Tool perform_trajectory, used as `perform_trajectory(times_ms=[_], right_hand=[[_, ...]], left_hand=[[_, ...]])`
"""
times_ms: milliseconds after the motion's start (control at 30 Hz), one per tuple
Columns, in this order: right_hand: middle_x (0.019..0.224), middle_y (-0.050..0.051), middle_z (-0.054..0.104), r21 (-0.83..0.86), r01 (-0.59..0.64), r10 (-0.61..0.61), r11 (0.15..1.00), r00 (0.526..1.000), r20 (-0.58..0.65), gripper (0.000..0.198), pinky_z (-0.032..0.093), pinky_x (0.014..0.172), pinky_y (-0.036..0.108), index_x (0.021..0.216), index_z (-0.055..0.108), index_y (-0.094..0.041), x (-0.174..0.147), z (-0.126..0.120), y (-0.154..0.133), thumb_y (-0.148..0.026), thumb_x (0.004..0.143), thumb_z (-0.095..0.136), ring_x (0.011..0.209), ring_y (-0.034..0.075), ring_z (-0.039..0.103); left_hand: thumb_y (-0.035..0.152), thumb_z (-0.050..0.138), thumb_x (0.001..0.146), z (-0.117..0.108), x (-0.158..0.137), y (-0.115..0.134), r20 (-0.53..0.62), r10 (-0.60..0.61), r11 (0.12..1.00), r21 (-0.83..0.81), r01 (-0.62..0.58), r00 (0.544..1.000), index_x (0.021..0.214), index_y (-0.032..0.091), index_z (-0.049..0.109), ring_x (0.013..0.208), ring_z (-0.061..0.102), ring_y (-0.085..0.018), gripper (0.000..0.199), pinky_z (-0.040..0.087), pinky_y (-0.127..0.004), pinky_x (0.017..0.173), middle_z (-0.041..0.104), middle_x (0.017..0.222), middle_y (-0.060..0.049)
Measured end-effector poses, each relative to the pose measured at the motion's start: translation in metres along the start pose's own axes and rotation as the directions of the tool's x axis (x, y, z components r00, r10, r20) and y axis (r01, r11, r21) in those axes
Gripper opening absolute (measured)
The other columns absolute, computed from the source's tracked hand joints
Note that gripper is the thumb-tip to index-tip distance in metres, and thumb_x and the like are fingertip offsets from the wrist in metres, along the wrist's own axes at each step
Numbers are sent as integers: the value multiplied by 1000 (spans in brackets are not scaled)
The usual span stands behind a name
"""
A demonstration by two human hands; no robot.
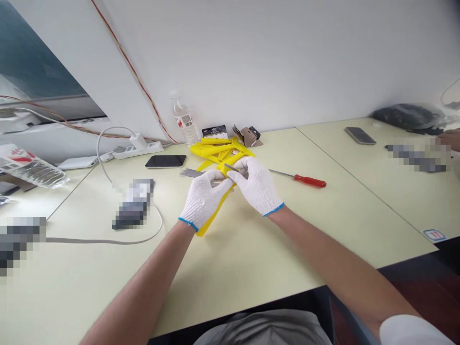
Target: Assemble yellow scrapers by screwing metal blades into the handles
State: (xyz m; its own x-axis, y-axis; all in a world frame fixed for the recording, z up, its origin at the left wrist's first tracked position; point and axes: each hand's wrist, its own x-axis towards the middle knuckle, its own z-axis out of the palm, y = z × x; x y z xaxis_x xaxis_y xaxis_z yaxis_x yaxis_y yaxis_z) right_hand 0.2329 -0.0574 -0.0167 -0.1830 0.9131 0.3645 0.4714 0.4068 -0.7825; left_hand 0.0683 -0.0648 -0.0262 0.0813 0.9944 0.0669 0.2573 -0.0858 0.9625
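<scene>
My left hand [205,195], in a white knit glove with a blue cuff, is closed around a yellow plastic piece [212,218]. The piece's long flat part runs down below the palm toward me. My right hand [257,186], gloved the same way, pinches a thin grey metal strip [230,167] against the piece's upper end, where the fingertips of both hands meet. Fingers partly cover that spot. A red-handled screwdriver [309,181] lies to the right, its shaft pointing at my right hand. Just behind the hands is a pile of similar yellow plastic pieces [212,149].
Behind the pile stand a water bottle [184,120] and small opened packages [247,136]. A black phone [166,161], a power strip [138,149] and a white cable [158,225] are at left. Another phone [360,135] lies at right, near a person's hand [451,139].
</scene>
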Motion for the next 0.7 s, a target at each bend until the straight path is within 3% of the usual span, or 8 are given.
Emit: perform_trajectory(times_ms=[167, 367, 567, 700], right_hand=[[93, 5, 76, 21, 72, -72, 997, 997, -13, 60, 51, 66, 27, 78, 74, -29, 12, -1, 7, -57, 104, 28, 115, 19, 69], [85, 6, 75, 4, 85, -85, 996, 995, -43, 72, 46, 61, 33, 68, 71, -26, 14, -3, 18, -65, 101, 20, 110, 21, 71], [91, 11, 75, -82, 52, -57, 995, 997, -60, 82, 53, 72, 35, 84, 78, -18, 11, -3, 24, -72, 104, 19, 117, 24, 68], [100, 5, 77, -112, 105, -103, 988, 994, 24, 80, 53, 67, 35, 95, 80, -28, 13, -2, 29, -74, 101, 16, 120, 26, 68]], left_hand=[[51, 78, 84, -3, -1, 6, 28, -43, 999, 9, 43, 999, 101, 15, 75, 86, 74, -20, 40, 57, -30, 75, 79, 98, -9], [54, 76, 84, -6, -1, 4, 53, -15, 1000, -11, 15, 998, 98, 15, 73, 84, 72, -20, 41, 56, -30, 74, 78, 95, -8], [59, 75, 85, -6, 0, -1, 52, 4, 999, 49, -6, 999, 100, 17, 75, 86, 72, -21, 45, 56, -31, 75, 78, 95, -8], [60, 76, 82, -4, 1, 0, 15, 8, 995, 98, -9, 1000, 96, 17, 76, 88, 74, -24, 45, 57, -32, 75, 79, 92, -9]])
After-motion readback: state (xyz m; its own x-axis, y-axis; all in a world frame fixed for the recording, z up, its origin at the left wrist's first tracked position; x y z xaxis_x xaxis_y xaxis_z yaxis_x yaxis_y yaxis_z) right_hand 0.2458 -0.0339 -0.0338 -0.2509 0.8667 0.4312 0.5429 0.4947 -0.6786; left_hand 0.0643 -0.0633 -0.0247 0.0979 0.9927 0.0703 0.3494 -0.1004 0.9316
